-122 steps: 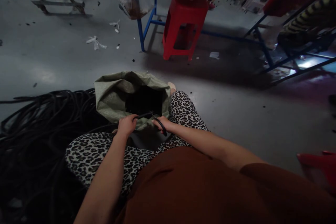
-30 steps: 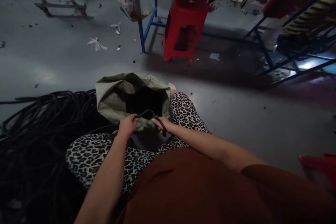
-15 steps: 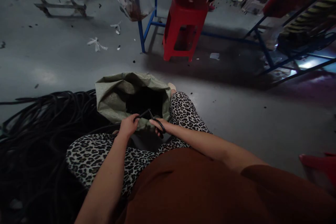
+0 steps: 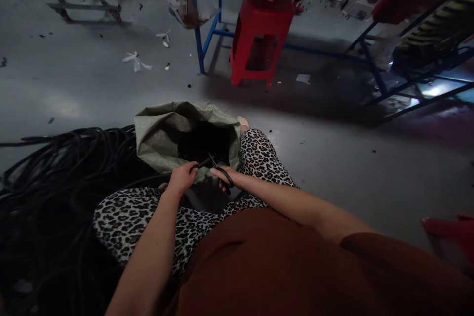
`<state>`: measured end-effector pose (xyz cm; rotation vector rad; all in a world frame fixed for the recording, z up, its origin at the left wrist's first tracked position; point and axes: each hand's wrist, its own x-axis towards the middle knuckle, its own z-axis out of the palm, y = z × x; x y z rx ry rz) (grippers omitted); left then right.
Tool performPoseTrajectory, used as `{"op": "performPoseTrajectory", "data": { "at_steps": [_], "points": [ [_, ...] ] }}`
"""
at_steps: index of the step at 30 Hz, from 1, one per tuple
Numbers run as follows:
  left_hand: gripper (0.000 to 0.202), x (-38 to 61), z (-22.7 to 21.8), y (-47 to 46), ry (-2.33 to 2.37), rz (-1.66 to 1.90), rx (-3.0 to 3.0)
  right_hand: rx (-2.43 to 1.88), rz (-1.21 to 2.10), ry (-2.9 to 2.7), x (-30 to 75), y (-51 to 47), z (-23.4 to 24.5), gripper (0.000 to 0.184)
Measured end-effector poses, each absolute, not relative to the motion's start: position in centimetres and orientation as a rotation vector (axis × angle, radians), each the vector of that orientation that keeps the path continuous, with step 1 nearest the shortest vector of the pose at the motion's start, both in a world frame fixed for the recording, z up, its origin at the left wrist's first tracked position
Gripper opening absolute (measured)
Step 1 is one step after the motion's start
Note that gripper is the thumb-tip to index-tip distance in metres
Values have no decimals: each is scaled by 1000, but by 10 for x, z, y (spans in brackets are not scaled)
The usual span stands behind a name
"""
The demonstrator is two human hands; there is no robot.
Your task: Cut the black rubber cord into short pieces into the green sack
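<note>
My left hand (image 4: 182,177) is closed on a black rubber strip (image 4: 202,164) that sticks out to the right past the fingertips. In my right hand (image 4: 225,177) is a pair of scissors (image 4: 229,181) with black handles, the fingers wrapped through the loops. Its blades point up and left, at the free end of the strip; whether they touch it I cannot tell. Both hands are over the near rim of an open greenish woven sack (image 4: 155,131) standing between my knees. The inside of the sack is dark, so its contents are hidden.
A large heap of black rubber strips (image 4: 99,153) lies on the floor to my left. Ahead stand a red plastic stool (image 4: 264,7) and blue metal frame legs (image 4: 200,49). Plastic scraps (image 4: 137,61) litter the floor. Another red object (image 4: 450,234) is at the right edge.
The scissors' blades and the strip's free end have shifted very slightly. Both hands stay almost in the same place over the sack.
</note>
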<state>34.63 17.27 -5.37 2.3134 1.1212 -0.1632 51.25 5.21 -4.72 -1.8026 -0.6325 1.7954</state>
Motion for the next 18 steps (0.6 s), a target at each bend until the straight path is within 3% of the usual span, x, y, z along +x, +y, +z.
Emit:
{"op": "performPoseTrajectory", "data": {
  "at_steps": [18],
  "points": [
    [35,346,-56,173,1097,-150,2291,-1807,1819,-668,513,51,-55,40]
  ]
}}
